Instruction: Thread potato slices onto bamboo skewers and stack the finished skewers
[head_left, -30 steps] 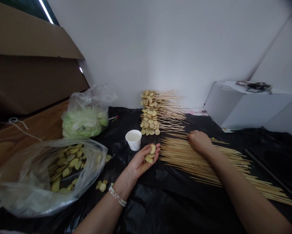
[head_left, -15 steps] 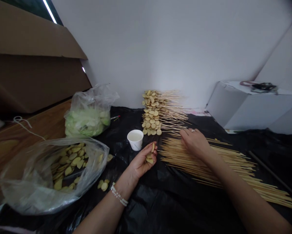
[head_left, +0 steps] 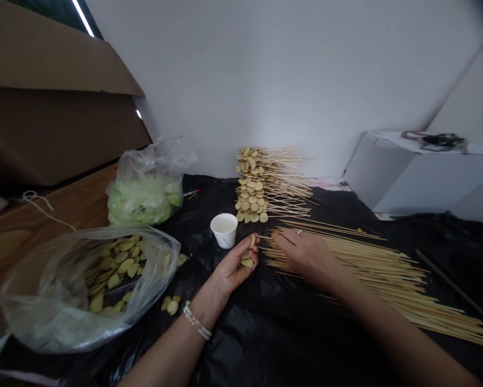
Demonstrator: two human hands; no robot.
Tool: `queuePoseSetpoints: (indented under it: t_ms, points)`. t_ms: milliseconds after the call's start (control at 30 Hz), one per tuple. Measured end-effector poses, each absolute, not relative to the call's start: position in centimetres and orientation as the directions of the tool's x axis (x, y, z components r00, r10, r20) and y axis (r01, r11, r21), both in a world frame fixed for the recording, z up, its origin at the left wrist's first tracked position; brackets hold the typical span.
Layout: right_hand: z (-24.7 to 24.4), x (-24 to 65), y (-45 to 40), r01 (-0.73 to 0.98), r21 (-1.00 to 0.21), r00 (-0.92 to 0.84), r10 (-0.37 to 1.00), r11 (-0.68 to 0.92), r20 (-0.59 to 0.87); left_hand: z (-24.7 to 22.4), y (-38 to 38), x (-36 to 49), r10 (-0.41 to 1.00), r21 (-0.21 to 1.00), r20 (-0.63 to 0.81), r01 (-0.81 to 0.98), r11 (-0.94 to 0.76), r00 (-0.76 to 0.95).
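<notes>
Several potato slices (head_left: pixel 247 262) are held in the curled fingers of my left hand (head_left: pixel 236 264), one of them pinched upright at the fingertips. My right hand (head_left: pixel 303 251) grips a thin wooden skewer (head_left: pixel 264 237) whose tip meets that upright slice; whether it has gone through I cannot tell. Below my right hand lies a wide spread of loose skewers (head_left: pixel 378 274). Behind my hands, a stack of skewered potato slices (head_left: pixel 251 193) has its sticks pointing right. A white paper cup (head_left: pixel 224 231) stands just beyond my left hand.
At left, an open plastic bag (head_left: pixel 40 306) holds more slices, with a few loose slices (head_left: pixel 172 305) beside it. A tied bag of pale green vegetables (head_left: pixel 144 199) stands behind. Black plastic sheeting (head_left: pixel 241 344) covers the surface. A white box (head_left: pixel 410 177) is at right.
My right hand has moved left from the far edge of the skewer pile, bringing a skewer to the slice in my left hand. My left hand has stayed nearly still.
</notes>
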State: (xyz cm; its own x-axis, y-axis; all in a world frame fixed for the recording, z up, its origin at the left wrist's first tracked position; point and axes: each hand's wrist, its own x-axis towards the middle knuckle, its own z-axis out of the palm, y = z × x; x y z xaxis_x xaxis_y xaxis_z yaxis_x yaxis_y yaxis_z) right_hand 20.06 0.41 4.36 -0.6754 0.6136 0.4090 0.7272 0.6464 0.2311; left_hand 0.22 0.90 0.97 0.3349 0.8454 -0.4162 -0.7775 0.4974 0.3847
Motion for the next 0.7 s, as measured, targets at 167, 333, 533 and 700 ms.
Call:
queuePoseSetpoints:
  t_ms: [167,333,533,700]
  points:
    - [4.37,20.04,0.23,0.725,0.238,-0.674,0.597,0.646,0.435,0.81,0.96,0.14,0.842,0.367,-0.438,-0.792,0.488,0.316]
    - [4.20,19.92,0.14,0.726,0.251,-0.672,0.581,0.641,0.460,0.80,1.03,0.08,0.850,0.366,-0.442,-0.807,0.464,0.287]
    - [4.03,19.88,0.08,0.725,0.267,-0.673,0.571,0.635,0.470,0.71,1.12,0.08,0.872,0.404,-0.422,-0.810,0.425,0.247]
    - [3.92,19.87,-0.01,0.727,0.264,-0.675,0.592,0.634,0.440,0.69,1.06,0.15,0.885,0.450,-0.416,-0.798,0.400,0.209]
